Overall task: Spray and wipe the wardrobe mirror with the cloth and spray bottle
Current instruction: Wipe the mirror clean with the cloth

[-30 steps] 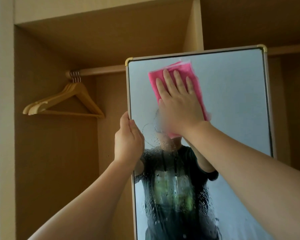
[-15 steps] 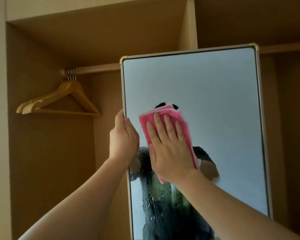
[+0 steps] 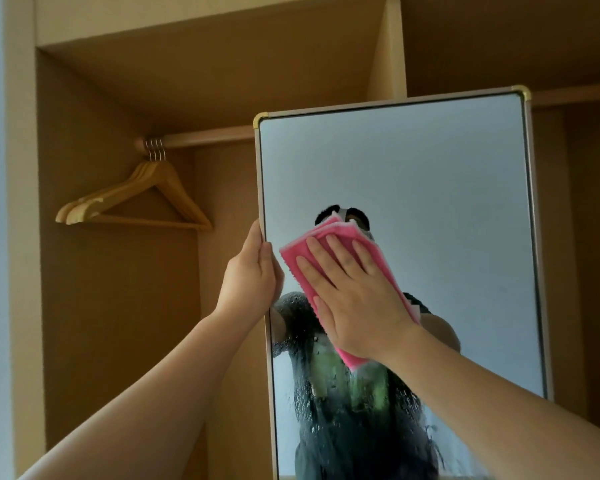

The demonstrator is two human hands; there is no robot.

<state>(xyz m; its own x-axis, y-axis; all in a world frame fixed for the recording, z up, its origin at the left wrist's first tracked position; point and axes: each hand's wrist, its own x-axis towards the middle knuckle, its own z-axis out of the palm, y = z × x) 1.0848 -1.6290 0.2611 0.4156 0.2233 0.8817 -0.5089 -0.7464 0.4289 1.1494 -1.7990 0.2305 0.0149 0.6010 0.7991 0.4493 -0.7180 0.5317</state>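
A tall framed mirror (image 3: 430, 174) with gold corner caps stands in front of the open wardrobe. My right hand (image 3: 354, 299) lies flat with straight fingers on a folded pink cloth (image 3: 298, 252), pressing it against the glass near the mirror's left side. My left hand (image 3: 250, 278) grips the mirror's left frame edge, fingers curled round it. The upper glass looks clean; spray droplets and streaks cover the lower part below the cloth. No spray bottle is in view.
Several wooden hangers (image 3: 136, 199) hang from a rail (image 3: 205, 136) in the left wardrobe bay. A vertical divider (image 3: 388, 46) separates it from the right bay, where another rail (image 3: 575, 93) runs behind the mirror.
My right hand slid the pink cloth down from the mirror's top to its middle, clearing droplets there. In the last half second it barely moved. My left hand kept its grip on the frame.
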